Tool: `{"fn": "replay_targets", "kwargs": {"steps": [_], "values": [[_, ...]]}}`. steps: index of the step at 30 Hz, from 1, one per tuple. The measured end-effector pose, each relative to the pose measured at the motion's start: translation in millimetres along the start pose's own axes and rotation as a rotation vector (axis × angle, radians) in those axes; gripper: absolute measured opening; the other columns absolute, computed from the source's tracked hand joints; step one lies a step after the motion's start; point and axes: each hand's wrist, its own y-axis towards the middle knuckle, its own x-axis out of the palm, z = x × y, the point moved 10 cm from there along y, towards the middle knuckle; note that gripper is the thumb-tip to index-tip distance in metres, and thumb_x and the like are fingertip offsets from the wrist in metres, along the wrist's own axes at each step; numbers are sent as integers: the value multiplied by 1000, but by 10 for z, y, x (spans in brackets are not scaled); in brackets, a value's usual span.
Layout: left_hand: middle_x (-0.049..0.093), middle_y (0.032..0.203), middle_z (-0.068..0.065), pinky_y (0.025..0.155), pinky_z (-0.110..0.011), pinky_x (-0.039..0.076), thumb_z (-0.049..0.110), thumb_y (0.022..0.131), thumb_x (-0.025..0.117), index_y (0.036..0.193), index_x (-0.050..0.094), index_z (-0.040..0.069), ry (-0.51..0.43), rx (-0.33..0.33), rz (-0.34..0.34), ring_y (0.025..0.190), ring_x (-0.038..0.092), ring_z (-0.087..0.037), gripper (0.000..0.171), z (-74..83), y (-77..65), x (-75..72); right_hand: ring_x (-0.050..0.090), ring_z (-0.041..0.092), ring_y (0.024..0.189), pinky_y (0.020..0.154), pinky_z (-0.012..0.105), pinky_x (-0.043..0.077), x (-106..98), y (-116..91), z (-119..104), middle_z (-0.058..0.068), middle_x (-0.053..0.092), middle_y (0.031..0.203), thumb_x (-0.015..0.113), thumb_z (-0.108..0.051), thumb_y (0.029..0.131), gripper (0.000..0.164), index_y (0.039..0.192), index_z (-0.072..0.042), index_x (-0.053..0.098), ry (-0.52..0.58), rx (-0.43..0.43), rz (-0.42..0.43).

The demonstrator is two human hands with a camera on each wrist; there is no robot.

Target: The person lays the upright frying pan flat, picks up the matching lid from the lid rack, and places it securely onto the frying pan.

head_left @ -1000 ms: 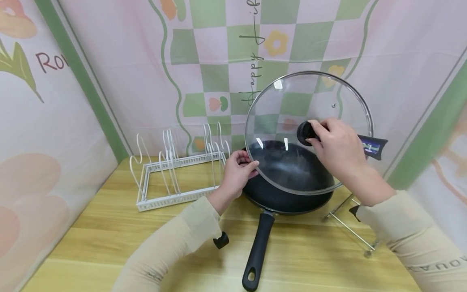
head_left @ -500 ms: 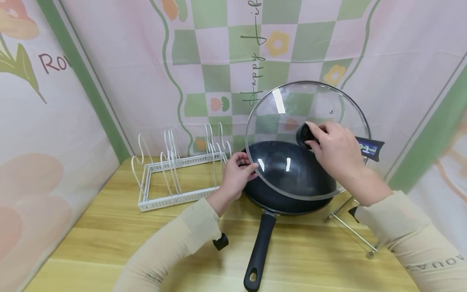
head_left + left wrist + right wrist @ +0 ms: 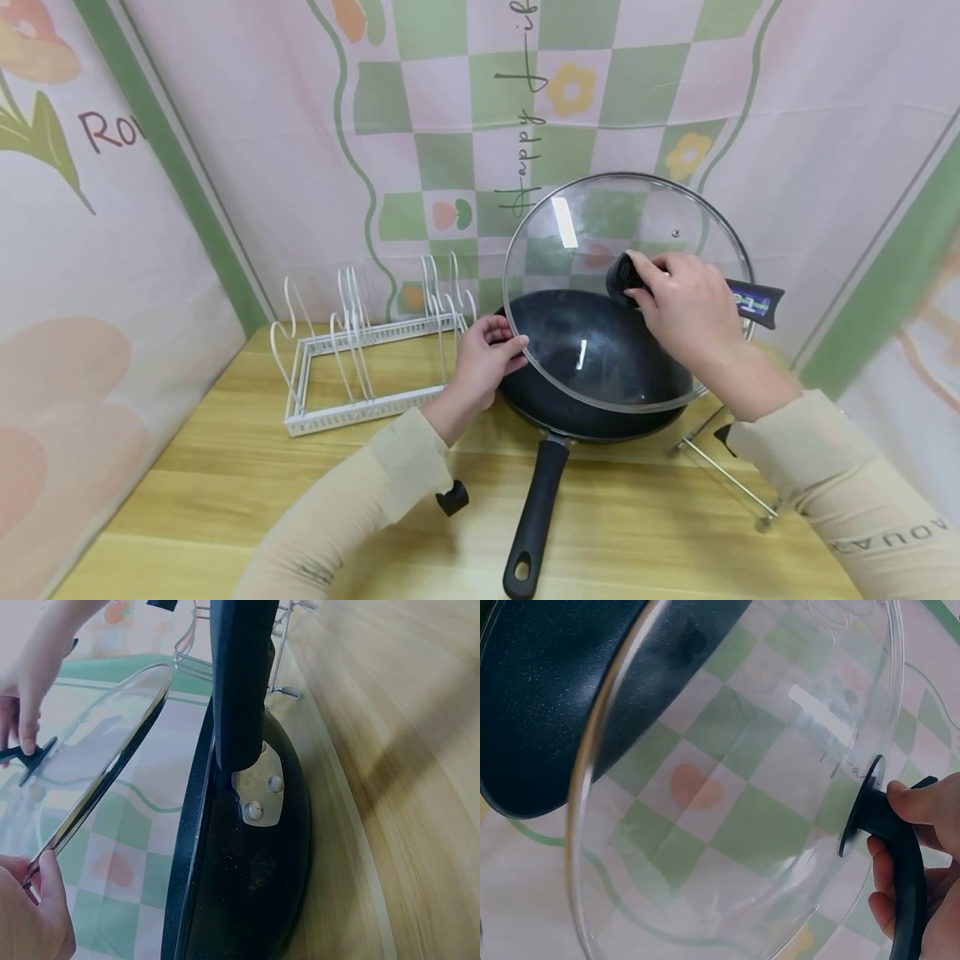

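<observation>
A large clear glass lid [image 3: 585, 225] with a metal rim is held tilted over a black frying pan [image 3: 562, 425], its lower edge overlapping the pan's opening in the head view. My right hand [image 3: 693, 312] grips the lid's black handle [image 3: 907, 877]; a blue-labelled end of that handle shows beyond the hand. My left hand [image 3: 483, 358] pinches the lid's rim at its left side, thumb toward me. In the left wrist view the rim [image 3: 105, 776] stands apart from the pan's edge. The pan's long handle [image 3: 536, 517] points toward me.
A white rack [image 3: 367, 408] with upright wire dividers stands left of the pan on the wooden table [image 3: 225, 500]. To the right, a metal wire stand [image 3: 727, 475] is partly hidden by the right arm. A patterned cloth wall rises close behind.
The lid has come down a little and shifted slightly left, the right hand moving with it. The left hand keeps its pinch on the rim. Pan and rack have stayed put.
</observation>
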Motion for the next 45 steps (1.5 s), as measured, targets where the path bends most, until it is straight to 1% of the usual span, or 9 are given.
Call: {"fn": "replay_targets", "kwargs": {"steps": [6,11,18,27,33,38,41,45], "values": [[53,93,-4,66,-25,59,-12,93,66,109,55,-2,-14,-13,-7,81,56,-13,22,44,-24,-7,60,50,92,75,62,45,3,25,-13,29,65,102,75,-2,89,40,128,4,65,-6,-18,29],[54,93,-4,66,-24,59,-12,94,66,110,55,-3,-28,-14,1,80,59,-12,21,49,-23,-34,60,49,93,76,62,45,40,45,-10,30,64,103,75,-2,89,41,128,4,64,-4,-16,14],[56,92,-5,66,-24,59,-11,94,67,109,57,-3,-74,-28,12,75,62,-11,20,26,-23,-67,60,50,92,77,63,46,66,76,-18,30,64,102,76,-2,89,40,127,5,65,-8,-34,2],[56,89,-5,64,-22,59,-13,92,67,107,58,-3,-108,-33,30,74,63,-11,20,46,-57,-96,59,50,94,80,62,46,140,123,1,30,64,104,74,-4,91,39,128,6,65,-15,-17,-77],[55,89,-4,68,-24,59,-12,93,66,107,57,-3,-132,-23,23,74,63,-10,19,55,-52,-81,59,50,94,81,62,47,174,166,24,31,64,105,73,-5,93,40,129,8,64,-23,-9,-122],[56,90,-5,68,-23,59,-10,93,68,109,58,-4,-126,-28,43,72,62,-10,19,38,-36,-94,59,50,97,84,62,46,232,192,50,31,64,108,71,-7,95,42,133,7,62,-32,11,-181],[56,90,-5,69,-24,59,-9,94,68,109,58,-3,-128,-36,54,72,62,-10,19,31,-39,-98,59,50,98,86,62,46,251,208,54,31,64,109,71,-7,95,42,134,7,62,-36,13,-201],[56,88,-4,67,-22,58,-8,94,68,107,58,-3,-142,-44,65,68,60,-10,17,10,-49,-108,59,50,100,89,63,45,289,229,52,32,64,109,70,-7,96,43,135,7,61,-39,10,-224]]}}
